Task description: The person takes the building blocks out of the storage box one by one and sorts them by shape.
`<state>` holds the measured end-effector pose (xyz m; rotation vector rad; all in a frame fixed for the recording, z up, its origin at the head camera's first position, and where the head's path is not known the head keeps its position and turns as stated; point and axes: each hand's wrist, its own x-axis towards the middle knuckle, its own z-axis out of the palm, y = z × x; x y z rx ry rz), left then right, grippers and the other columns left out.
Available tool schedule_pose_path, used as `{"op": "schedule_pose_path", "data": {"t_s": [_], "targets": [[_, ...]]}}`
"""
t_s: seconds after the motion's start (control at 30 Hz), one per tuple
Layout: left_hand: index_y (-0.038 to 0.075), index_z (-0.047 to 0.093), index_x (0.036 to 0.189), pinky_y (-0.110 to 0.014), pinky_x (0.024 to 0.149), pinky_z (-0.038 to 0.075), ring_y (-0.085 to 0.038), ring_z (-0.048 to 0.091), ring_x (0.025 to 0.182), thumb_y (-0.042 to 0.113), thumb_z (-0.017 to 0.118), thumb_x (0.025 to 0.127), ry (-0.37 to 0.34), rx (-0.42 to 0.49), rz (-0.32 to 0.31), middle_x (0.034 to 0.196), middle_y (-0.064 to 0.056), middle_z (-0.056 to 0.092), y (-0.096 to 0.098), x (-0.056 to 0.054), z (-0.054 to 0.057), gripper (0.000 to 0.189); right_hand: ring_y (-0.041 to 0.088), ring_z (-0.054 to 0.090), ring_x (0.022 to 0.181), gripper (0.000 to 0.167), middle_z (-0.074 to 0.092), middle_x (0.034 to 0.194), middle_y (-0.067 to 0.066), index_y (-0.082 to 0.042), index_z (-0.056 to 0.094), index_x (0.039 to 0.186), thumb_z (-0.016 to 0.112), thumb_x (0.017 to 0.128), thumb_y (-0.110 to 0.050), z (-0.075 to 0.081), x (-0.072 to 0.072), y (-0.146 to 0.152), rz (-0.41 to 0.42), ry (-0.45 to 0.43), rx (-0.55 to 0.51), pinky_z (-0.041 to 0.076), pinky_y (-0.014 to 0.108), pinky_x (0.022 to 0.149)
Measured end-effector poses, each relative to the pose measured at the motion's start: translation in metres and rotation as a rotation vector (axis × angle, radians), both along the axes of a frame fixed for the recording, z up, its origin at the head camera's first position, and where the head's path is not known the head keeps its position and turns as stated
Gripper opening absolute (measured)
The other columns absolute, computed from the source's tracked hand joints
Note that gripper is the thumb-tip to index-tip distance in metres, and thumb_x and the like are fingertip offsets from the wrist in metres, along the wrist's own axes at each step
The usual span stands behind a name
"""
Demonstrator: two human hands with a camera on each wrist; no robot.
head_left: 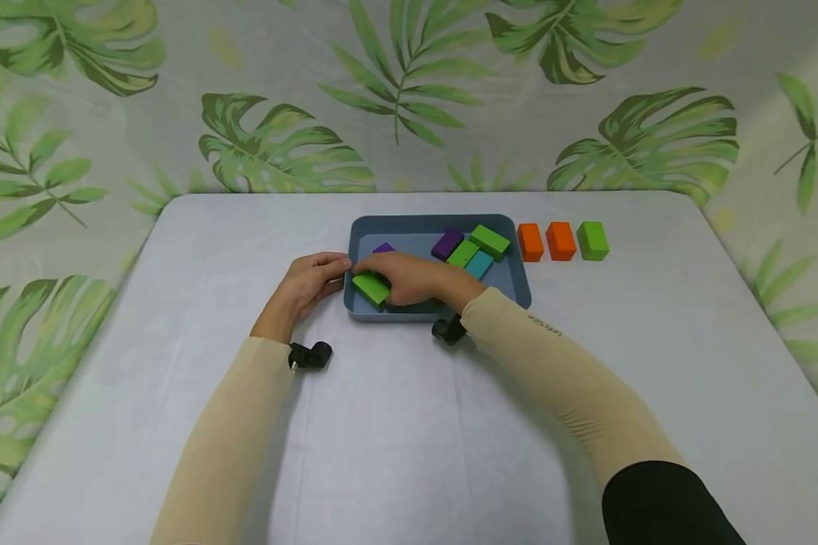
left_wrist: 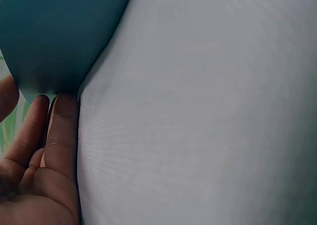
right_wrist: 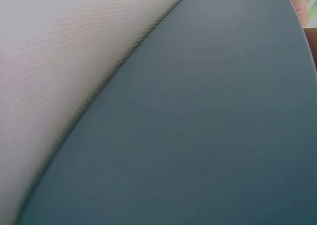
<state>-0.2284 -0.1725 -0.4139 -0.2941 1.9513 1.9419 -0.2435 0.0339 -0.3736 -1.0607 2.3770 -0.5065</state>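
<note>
A blue-grey tray (head_left: 419, 318) holds several coloured blocks. My right hand (head_left: 412, 276) reaches over its left part, with the fingers curled at a green block (head_left: 369, 291) that it grips near the tray's left wall. The contact is partly hidden under the hand. My left hand (head_left: 310, 281) is at the tray's left side. In the left wrist view, its straight fingers (left_wrist: 62, 131) touch the outer wall from below the rim, and the thumb shows at the left edge. The right wrist view shows mostly the tray's outer wall (right_wrist: 198, 111).
Inside the tray lie purple blocks (head_left: 447, 244), green blocks (head_left: 491, 241) and a teal block (head_left: 479, 264). To its right, an orange block (head_left: 530, 242), another orange block (head_left: 561, 241) and a green block (head_left: 593, 241) form a row on the white-covered table (head_left: 382, 439).
</note>
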Motion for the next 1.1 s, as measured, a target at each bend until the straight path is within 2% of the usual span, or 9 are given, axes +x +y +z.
{"op": "schedule_pose_path", "data": {"t_s": [0.13, 0.4, 0.7, 0.87, 1.1], "targets": [[-0.002, 0.052, 0.14, -0.026, 0.109, 0.05, -0.008, 0.06, 0.113, 0.016, 0.059, 0.1, 0.003, 0.004, 0.001, 0.13, -0.008, 0.057, 0.0, 0.0, -0.001, 0.044, 0.02, 0.044, 0.137, 0.065, 0.044, 0.153, 0.006, -0.011, 0.042, 0.15, 0.064, 0.09, -0.002, 0.0, 0.0, 0.001, -0.012, -0.003, 0.003, 0.035, 0.038, 0.122], [-0.001, 0.052, 0.14, -0.025, 0.107, 0.051, -0.009, 0.058, 0.117, 0.017, 0.058, 0.101, 0.002, -0.013, -0.001, 0.135, -0.009, 0.055, 0.0, 0.0, -0.001, 0.044, 0.021, 0.045, 0.131, 0.067, 0.043, 0.152, 0.006, -0.012, 0.039, 0.151, 0.066, 0.089, -0.006, 0.006, -0.005, 0.011, -0.037, -0.003, -0.026, 0.039, 0.039, 0.119], [-0.002, 0.052, 0.139, -0.024, 0.105, 0.052, -0.007, 0.059, 0.113, 0.017, 0.06, 0.1, 0.002, -0.005, 0.002, 0.126, -0.004, 0.058, 0.0, -0.002, -0.002, 0.045, 0.023, 0.045, 0.137, 0.072, 0.042, 0.154, 0.004, -0.016, 0.039, 0.152, 0.072, 0.088, -0.011, 0.021, -0.007, 0.033, -0.122, -0.001, -0.099, 0.042, 0.043, 0.117], [-0.002, 0.052, 0.139, -0.026, 0.108, 0.051, -0.008, 0.059, 0.114, 0.017, 0.06, 0.1, 0.001, -0.013, 0.008, 0.132, -0.008, 0.057, -0.001, -0.003, -0.002, 0.045, 0.023, 0.048, 0.133, 0.071, 0.042, 0.153, 0.002, -0.018, 0.039, 0.151, 0.071, 0.088, -0.012, 0.026, -0.009, 0.047, -0.17, -0.001, -0.118, 0.049, 0.043, 0.109], [-0.002, 0.052, 0.139, -0.03, 0.112, 0.048, -0.011, 0.057, 0.118, 0.016, 0.06, 0.1, -0.004, -0.01, 0.004, 0.14, -0.012, 0.053, 0.0, -0.002, -0.002, 0.044, 0.029, 0.052, 0.125, 0.072, 0.047, 0.146, 0.007, -0.017, 0.04, 0.149, 0.073, 0.086, -0.011, 0.029, -0.014, 0.082, -0.249, 0.011, -0.146, 0.05, 0.046, 0.106]]}}
